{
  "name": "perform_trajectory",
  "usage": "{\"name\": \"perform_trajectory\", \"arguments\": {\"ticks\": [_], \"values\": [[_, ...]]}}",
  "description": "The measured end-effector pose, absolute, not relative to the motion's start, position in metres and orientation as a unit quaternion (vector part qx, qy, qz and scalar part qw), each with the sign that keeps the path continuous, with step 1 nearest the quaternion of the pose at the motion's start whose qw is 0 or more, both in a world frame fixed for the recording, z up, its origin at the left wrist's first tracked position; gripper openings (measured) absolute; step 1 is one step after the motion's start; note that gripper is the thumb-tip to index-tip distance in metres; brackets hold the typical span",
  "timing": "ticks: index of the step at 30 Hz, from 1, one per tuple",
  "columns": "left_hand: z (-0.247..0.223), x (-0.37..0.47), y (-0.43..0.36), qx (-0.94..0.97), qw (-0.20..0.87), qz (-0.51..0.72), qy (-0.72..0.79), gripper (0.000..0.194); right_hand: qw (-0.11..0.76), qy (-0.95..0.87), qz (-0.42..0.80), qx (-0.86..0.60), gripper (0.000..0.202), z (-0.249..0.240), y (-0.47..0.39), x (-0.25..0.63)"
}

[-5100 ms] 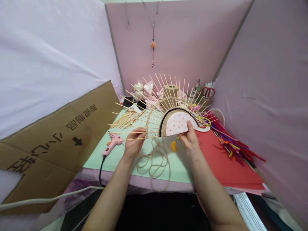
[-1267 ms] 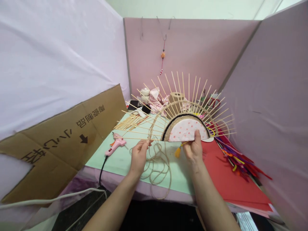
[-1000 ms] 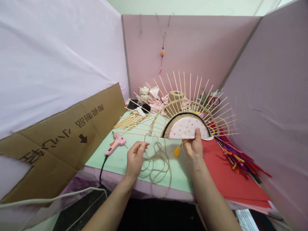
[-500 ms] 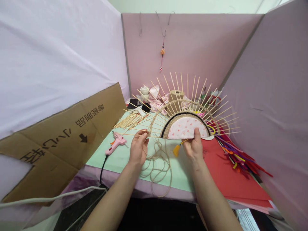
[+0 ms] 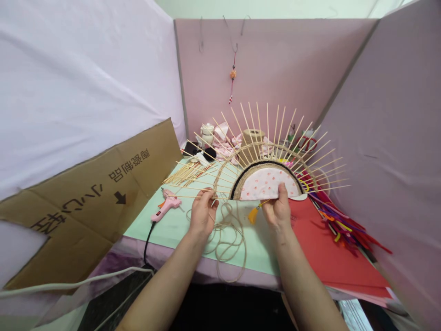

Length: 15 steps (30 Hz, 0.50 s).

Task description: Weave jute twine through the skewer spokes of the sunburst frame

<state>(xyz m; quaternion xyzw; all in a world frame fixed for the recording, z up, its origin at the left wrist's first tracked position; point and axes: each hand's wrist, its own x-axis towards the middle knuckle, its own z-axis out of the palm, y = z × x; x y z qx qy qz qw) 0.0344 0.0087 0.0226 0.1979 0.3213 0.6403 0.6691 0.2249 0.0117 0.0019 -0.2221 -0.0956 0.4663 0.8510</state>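
Observation:
A half-round craft piece (image 5: 270, 183), pink dotted fabric edged in black and twine, has thin wooden sticks fanning out from it. My right hand (image 5: 278, 209) grips its lower edge, thumb on the fabric. At the piece's left end, my left hand (image 5: 204, 212) pinches the jute twine (image 5: 225, 168) where it meets the lowest sticks. The twine arcs across the sticks, and its loose loops (image 5: 231, 243) lie on the green mat below. Beside my right hand hangs a yellow tassel (image 5: 253, 215).
A pink glue gun (image 5: 166, 208) and loose sticks (image 5: 188, 173) lie left, near a cardboard sheet (image 5: 99, 197). Behind stand a twine spool (image 5: 254, 138) and white jar (image 5: 207, 134). Red sheets (image 5: 327, 248) and colourful pipe cleaners (image 5: 341, 225) lie right.
My left hand has shifted slightly right and down, still pinching at the left end. The fan of sticks has turned slightly; my right hand keeps its hold.

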Motion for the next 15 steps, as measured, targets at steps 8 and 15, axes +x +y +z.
{"name": "perform_trajectory", "arguments": {"ticks": [8, 15], "values": [[0.0279, 0.0325, -0.0014, 0.213, 0.667, 0.659, 0.276, 0.02, 0.852, -0.086, 0.465, -0.226, 0.023, 0.0026, 0.0111, 0.2266], [0.0242, 0.0313, 0.0039, 0.227, 0.666, 0.655, 0.273, 0.014, 0.85, -0.072, 0.472, -0.222, 0.023, 0.0047, 0.0106, 0.2243]]}}
